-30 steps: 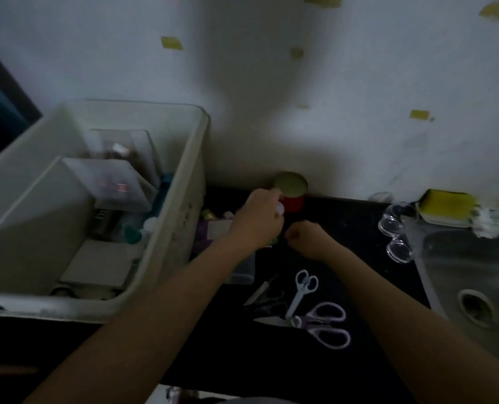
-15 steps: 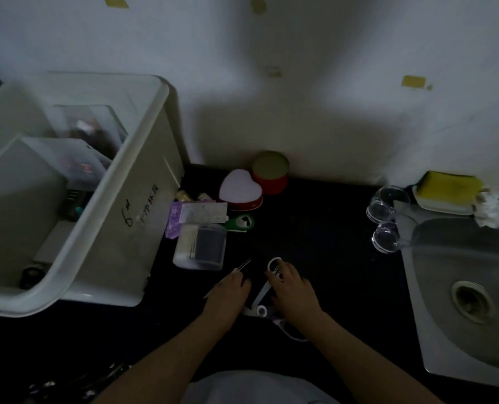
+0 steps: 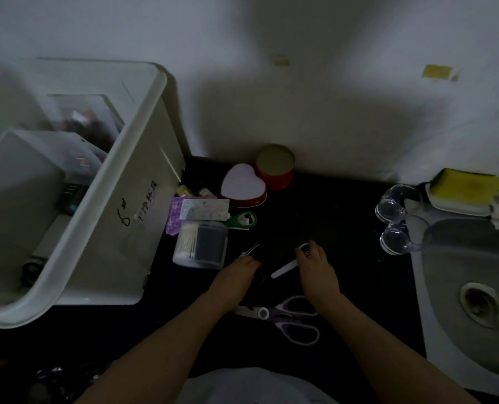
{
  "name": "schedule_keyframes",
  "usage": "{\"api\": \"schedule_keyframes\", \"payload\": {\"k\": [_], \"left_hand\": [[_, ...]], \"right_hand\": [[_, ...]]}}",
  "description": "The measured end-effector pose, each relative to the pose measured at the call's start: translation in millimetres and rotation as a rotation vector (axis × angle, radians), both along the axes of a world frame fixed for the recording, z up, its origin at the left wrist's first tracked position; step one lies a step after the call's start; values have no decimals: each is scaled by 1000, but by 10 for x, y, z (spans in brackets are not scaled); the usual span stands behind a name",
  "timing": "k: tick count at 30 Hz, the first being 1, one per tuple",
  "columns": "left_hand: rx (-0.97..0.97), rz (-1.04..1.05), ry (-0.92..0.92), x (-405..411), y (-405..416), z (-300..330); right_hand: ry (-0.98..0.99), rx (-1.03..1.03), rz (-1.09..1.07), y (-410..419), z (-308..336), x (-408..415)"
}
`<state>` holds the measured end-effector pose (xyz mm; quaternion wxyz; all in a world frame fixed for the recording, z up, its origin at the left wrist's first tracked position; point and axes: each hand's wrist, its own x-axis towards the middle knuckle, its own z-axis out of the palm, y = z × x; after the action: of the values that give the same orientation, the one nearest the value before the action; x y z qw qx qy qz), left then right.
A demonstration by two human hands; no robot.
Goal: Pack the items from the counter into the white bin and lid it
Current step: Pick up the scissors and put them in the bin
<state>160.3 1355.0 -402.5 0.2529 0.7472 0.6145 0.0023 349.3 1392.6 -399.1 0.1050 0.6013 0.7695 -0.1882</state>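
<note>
The white bin (image 3: 143, 182) stands on the left of the black counter (image 3: 330, 217), open and partly filled with clear boxes. My left hand (image 3: 236, 277) is closed on a thin metal tool (image 3: 251, 249) whose tip pokes out toward the bin. My right hand (image 3: 315, 269) grips small white scissors (image 3: 284, 270) by the ring handle. Purple-handled scissors (image 3: 296, 320) lie on the counter just below both hands. Behind them sit a cotton swab box (image 3: 201, 243), a green bottle opener (image 3: 242, 220), a blister pack (image 3: 204, 209), a heart-shaped tin (image 3: 242, 185) and a round red tin (image 3: 274, 167).
Two clear glass cups (image 3: 395, 217) stand at the counter's right edge beside the sink (image 3: 475, 287). A yellow sponge (image 3: 464, 188) rests on a dish behind the sink. The wall runs close behind the tins. A purple packet (image 3: 174, 217) lies against the bin.
Both hands came forward from the tins at the back to the tools at the front. They have since parted, each holding one tool, with the white scissors drawn off the purple pair.
</note>
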Motion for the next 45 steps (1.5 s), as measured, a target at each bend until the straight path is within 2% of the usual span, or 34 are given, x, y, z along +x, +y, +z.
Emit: {"api": "schedule_keyframes", "payload": {"k": [3,6,10,13,15,19,23,27,29,32,37,41,45], "left_hand": [[116,18,-62,-104,-111,-3],[239,91,-72,-228,-286,53],[388,164,-47,-442,-584,178],[438,233,8,-627,-860,161],[353,409,53,-750,-1007,130],[17,822,239,-943,-1184,80],[-131,938,91,-987,-1186,14],[-121,851,48,-986,-1128,8],[-101,845,-42,-989,-1092,48],[-25,873,-212,-970,-1016,155],[189,881,-364,-885,-847,430],[295,917,-547,-741,-682,746],[410,890,-670,-634,-445,1164]], "right_hand": [[34,108,24,-43,37,-132],[165,171,140,-89,109,-406],[352,139,278,-208,265,-824],[379,71,408,-368,322,-1062],[370,15,487,-478,328,-1190],[370,-73,524,-655,324,-1389],[351,-118,507,-750,312,-1511],[365,-114,444,-751,305,-1551],[391,-118,389,-730,325,-1551],[445,-123,317,-648,363,-1517],[554,-169,255,-553,473,-1491],[733,-255,262,-603,631,-1475],[821,-47,136,-551,841,-1468]]}}
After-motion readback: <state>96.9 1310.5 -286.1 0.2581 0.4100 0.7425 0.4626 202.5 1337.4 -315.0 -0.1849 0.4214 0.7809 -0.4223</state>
